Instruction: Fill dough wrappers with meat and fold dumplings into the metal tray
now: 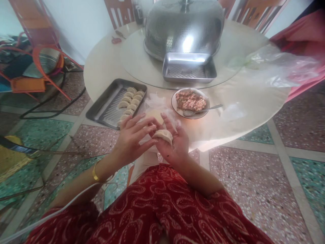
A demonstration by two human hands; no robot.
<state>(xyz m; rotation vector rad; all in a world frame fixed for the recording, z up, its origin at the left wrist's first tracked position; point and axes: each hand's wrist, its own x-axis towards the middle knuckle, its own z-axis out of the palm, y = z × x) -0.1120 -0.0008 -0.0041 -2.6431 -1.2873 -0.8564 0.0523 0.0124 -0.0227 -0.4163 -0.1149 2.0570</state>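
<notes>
A folded dumpling (164,136) with a crimped edge rests in my right hand (177,144), across the palm and fingers, with the thumb raised beside it. My left hand (134,134) is open, its fingers spread and reaching toward the dumpling; whether the fingertips touch it I cannot tell. Beyond the left hand, a dark metal tray (101,113) holds several finished dumplings (130,98) in rows at its right side. Partly hidden behind my fingers, pale round wrappers (155,115) lie on thin plastic. Right of them stands a bowl (175,108) of minced filling (190,100) with a spoon (203,110) in it.
A second metal tray (189,79) sits on the glass turntable (137,73), in front of a large perforated metal dome cover (182,30). Clear plastic bags (284,67) lie at the table's right. An orange chair (27,84) stands left, and a white cable (76,200) crosses my left forearm.
</notes>
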